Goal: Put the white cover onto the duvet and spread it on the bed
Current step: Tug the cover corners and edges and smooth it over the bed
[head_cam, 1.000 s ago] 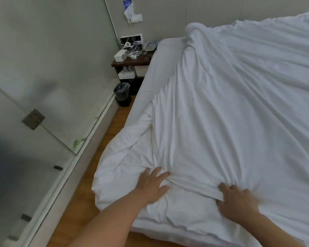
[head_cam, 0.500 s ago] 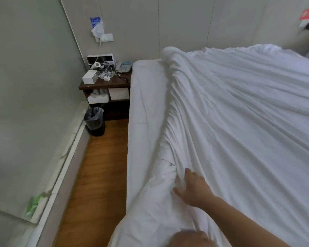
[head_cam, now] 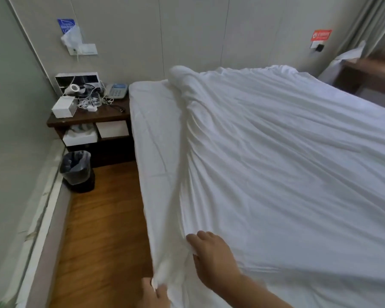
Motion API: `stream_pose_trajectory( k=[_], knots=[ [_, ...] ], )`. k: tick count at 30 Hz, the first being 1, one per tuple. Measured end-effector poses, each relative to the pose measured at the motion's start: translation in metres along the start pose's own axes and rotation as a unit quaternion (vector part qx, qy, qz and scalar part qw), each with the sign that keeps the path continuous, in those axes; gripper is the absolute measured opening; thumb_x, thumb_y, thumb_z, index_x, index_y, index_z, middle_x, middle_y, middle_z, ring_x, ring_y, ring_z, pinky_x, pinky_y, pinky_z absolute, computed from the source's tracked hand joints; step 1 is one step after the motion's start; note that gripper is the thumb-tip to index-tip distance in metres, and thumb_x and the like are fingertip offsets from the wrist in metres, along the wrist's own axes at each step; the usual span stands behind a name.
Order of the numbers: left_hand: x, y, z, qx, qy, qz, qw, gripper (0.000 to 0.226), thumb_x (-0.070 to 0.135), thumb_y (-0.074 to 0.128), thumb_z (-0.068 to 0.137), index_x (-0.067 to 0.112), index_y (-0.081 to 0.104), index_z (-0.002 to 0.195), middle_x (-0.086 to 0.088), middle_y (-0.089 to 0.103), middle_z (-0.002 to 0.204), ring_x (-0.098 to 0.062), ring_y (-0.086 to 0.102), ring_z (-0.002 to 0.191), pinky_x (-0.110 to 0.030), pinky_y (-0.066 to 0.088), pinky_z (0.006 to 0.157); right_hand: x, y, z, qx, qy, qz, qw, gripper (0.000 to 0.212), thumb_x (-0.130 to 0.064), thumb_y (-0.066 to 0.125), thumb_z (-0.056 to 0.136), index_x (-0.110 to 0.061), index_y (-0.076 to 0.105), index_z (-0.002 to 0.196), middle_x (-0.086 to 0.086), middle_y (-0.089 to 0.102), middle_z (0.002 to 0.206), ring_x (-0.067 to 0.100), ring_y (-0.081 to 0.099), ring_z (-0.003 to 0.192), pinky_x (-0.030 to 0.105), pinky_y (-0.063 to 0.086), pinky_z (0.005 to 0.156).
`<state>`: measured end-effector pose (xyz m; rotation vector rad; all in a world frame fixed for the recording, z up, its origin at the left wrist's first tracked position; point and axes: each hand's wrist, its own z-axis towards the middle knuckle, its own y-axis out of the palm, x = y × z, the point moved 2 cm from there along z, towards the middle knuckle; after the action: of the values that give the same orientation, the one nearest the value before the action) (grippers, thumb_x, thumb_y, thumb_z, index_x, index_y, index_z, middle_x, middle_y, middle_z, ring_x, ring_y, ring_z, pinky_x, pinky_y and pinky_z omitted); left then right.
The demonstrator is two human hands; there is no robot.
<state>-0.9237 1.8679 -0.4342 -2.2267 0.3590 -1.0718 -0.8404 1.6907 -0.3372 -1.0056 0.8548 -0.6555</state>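
Note:
The white covered duvet (head_cam: 287, 165) lies stretched over most of the bed, with long creases running toward the headboard. A strip of bare bed sheet (head_cam: 153, 134) shows along the left side. At the bottom edge my left hand (head_cam: 153, 295) grips the duvet's near left corner, bunched between fingers and thumb. My right hand (head_cam: 211, 256) rests on the duvet's left edge just above, fingers curled into a fold of the fabric.
A dark nightstand (head_cam: 91, 116) with a phone, cables and a white box stands at the head of the bed on the left. A black waste bin (head_cam: 77, 172) sits below it on the narrow wooden floor strip (head_cam: 102, 230) between bed and wall.
The view has swung up toward the headboard. My left hand left the duvet top and now grips its corner. My right hand moved left onto the duvet's edge, and the duvet looks more stretched.

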Motion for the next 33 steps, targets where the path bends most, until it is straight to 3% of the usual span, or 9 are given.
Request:
stream_pose_trajectory(
  k=[4, 9, 12, 17, 22, 25, 28, 29, 33],
  knots=[
    [0.018, -0.012, 0.000, 0.021, 0.014, 0.187, 0.982, 0.047, 0.045, 0.044, 0.099, 0.012, 0.033, 0.131, -0.007, 0.058, 0.125, -0.024, 0.060, 0.116, -0.031, 0.044, 0.101, 0.005, 0.035, -0.027, -0.064, 0.037, -0.030, 0.997, 0.025, -0.042, 0.054, 0.086, -0.028, 0.041, 0.069, -0.010, 0.046, 0.056, 0.011, 0.047, 0.046, 0.023, 0.021, 0.045],
    [0.096, 0.004, -0.020, 0.034, 0.301, 0.280, 0.911, 0.098, 0.039, 0.058, 0.085, 0.029, -0.010, 0.156, -0.005, 0.005, 0.153, -0.026, 0.012, 0.147, -0.040, 0.026, 0.118, 0.005, 0.035, -0.038, -0.089, 0.114, -0.016, 0.989, 0.045, -0.017, 0.072, 0.049, -0.028, 0.034, 0.071, -0.009, 0.042, 0.056, 0.012, 0.031, 0.046, 0.022, 0.016, 0.046],
    [0.115, 0.004, 0.008, 0.060, 0.279, 0.269, 0.920, 0.091, 0.041, 0.060, 0.091, 0.036, -0.004, 0.156, -0.006, 0.026, 0.147, -0.026, 0.039, 0.129, -0.038, 0.045, 0.099, 0.024, 0.014, -0.038, -0.129, 0.156, -0.062, 0.977, 0.045, -0.021, 0.079, 0.042, -0.026, 0.048, 0.075, -0.006, 0.048, 0.061, 0.017, 0.048, 0.046, 0.028, 0.026, 0.050],
    [0.114, -0.022, 0.056, 0.045, 0.100, 0.072, 0.991, 0.026, 0.026, 0.051, 0.096, 0.017, 0.043, 0.119, -0.006, 0.062, 0.103, -0.030, 0.060, 0.086, -0.035, 0.044, 0.067, 0.058, -0.035, -0.014, -0.043, 0.219, -0.002, 0.975, 0.018, -0.027, 0.052, 0.102, -0.020, 0.055, 0.086, 0.006, 0.065, 0.083, 0.036, 0.062, 0.081, 0.037, 0.034, 0.063],
    [0.109, -0.012, 0.042, 0.035, -0.055, -0.149, 0.987, 0.018, 0.016, 0.043, 0.097, 0.011, 0.060, 0.093, -0.013, 0.064, 0.109, -0.031, 0.055, 0.093, -0.036, 0.044, 0.082, 0.032, -0.053, 0.022, -0.048, 0.138, 0.077, 0.986, 0.020, -0.033, 0.048, 0.105, -0.027, 0.058, 0.089, -0.005, 0.062, 0.072, 0.027, 0.059, 0.072, 0.037, 0.042, 0.063],
    [0.121, -0.011, 0.036, -0.007, -0.157, -0.280, 0.947, 0.036, 0.026, 0.038, 0.102, 0.004, 0.066, 0.108, -0.013, 0.068, 0.106, -0.033, 0.062, 0.093, -0.040, 0.052, 0.088, 0.003, -0.055, 0.016, -0.091, 0.095, 0.093, 0.987, 0.040, -0.040, 0.043, 0.106, -0.027, 0.033, 0.069, -0.004, 0.045, 0.059, 0.023, 0.045, 0.059, 0.037, 0.036, 0.056],
    [0.146, -0.023, 0.021, -0.044, -0.182, -0.556, 0.810, 0.039, 0.033, 0.033, 0.108, 0.011, 0.062, 0.095, -0.008, 0.063, 0.086, -0.026, 0.060, 0.080, -0.033, 0.049, 0.070, -0.035, -0.053, -0.011, -0.075, 0.077, 0.097, 0.990, 0.034, -0.043, 0.040, 0.107, -0.023, 0.038, 0.079, -0.003, 0.047, 0.062, 0.026, 0.043, 0.058, 0.038, 0.038, 0.055],
    [0.147, -0.025, 0.024, -0.025, -0.181, -0.567, 0.803, 0.039, 0.032, 0.032, 0.108, 0.014, 0.060, 0.088, -0.006, 0.061, 0.082, -0.025, 0.060, 0.080, -0.032, 0.048, 0.068, -0.041, -0.053, -0.020, -0.053, 0.086, 0.108, 0.989, 0.032, -0.043, 0.041, 0.107, -0.023, 0.041, 0.082, -0.003, 0.048, 0.063, 0.025, 0.043, 0.058, 0.039, 0.039, 0.055],
    [0.110, -0.023, 0.041, 0.108, -0.045, -0.315, 0.942, 0.025, 0.019, 0.039, 0.097, 0.019, 0.058, 0.080, -0.002, 0.065, 0.084, -0.029, 0.066, 0.089, -0.033, 0.049, 0.070, -0.029, -0.045, -0.065, -0.102, 0.097, 0.095, 0.985, 0.021, -0.028, 0.061, 0.096, -0.020, 0.050, 0.111, -0.004, 0.056, 0.090, 0.023, 0.054, 0.075, 0.038, 0.041, 0.060]
  ],
)
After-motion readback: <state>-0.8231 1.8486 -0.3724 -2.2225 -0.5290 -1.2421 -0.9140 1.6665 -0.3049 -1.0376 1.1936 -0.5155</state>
